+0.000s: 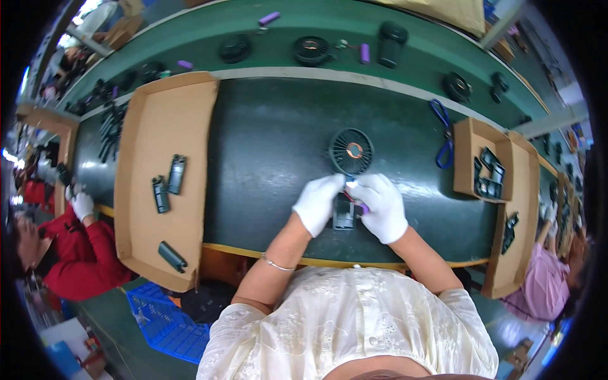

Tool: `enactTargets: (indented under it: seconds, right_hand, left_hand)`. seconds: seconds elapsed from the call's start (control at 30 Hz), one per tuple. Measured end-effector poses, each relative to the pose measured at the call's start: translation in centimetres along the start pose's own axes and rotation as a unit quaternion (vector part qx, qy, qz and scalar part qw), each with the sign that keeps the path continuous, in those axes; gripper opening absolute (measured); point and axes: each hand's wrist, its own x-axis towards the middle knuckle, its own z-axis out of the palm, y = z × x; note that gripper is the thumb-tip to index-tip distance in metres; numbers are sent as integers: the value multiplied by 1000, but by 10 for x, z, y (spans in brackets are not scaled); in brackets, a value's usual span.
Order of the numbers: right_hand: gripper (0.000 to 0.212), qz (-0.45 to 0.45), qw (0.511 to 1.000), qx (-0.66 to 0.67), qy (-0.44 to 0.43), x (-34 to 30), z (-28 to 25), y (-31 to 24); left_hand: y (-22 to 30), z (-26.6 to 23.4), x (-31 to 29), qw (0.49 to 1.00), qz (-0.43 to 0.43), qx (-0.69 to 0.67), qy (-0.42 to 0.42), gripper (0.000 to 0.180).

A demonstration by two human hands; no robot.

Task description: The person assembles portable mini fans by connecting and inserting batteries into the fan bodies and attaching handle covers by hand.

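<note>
A dark handheld fan lies on the green bench in front of me, its round caged head [351,151] pointing away and its open handle [343,215] toward me. My left hand [318,202], in a white glove, is closed with its fingertips pinched at the neck of the fan. From the other side my right hand [382,206], also gloved, closes on the same spot. A small bright piece and a red wire show between the fingertips; the piece's kind is hard to make out. Partly under my right hand, a purple battery cell [362,208] sticks out beside the handle.
To the left stands a cardboard tray [166,82] with several dark handle shells. At right are a blue strap [442,136], a small carton [464,155] of dark parts and another cardboard tray [520,209]. Fan parts lie on the far green belt [342,41]. Co-workers sit on both sides.
</note>
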Motion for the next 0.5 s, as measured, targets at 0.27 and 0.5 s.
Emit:
enactTargets:
  seconds: [0.27,0.5]
  right_hand:
    - [40,35,997,61,-17,-13,-3,2]
    - [55,309,931,189,-46,-13,-28,-12]
  left_hand:
    - [12,2,-6,992,-58,100,-59,32]
    - [7,16,-5,979,78,167,91,29]
